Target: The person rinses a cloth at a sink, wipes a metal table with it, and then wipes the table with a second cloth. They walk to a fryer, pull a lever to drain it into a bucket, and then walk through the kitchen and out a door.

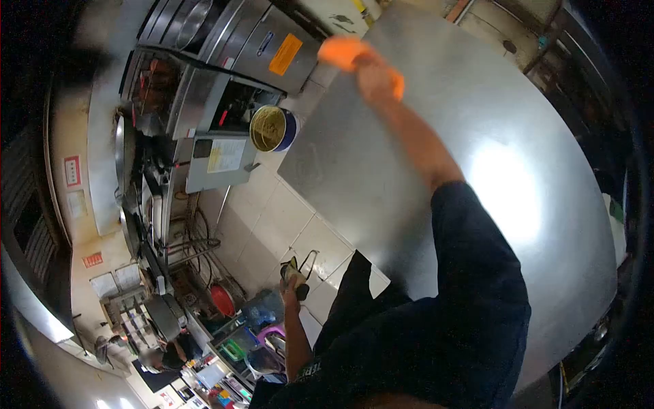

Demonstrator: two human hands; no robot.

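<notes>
My right hand [376,80] is stretched far over a broad stainless steel table [354,157], pressing an orange cloth [345,52] near its far edge. Folds of the cloth stick out on both sides of the fingers, a little blurred. Low at my other side, away from the tabletop and over the tiled floor, my left hand [291,285] is closed round a small pale yellow and black object [293,270]. A thin dark loop shows beside it; I cannot tell what kind of object it is. A bright light reflects off the bare metal.
A blue tub [286,129] with a yellowish inside stands by the table corner. Steel kitchen units [252,48] and a grey panel [218,163] line the wall. Farther down are a red basin [221,300], crates with plastic items, and another person [174,354]. Pale tiles [272,211] cover the floor.
</notes>
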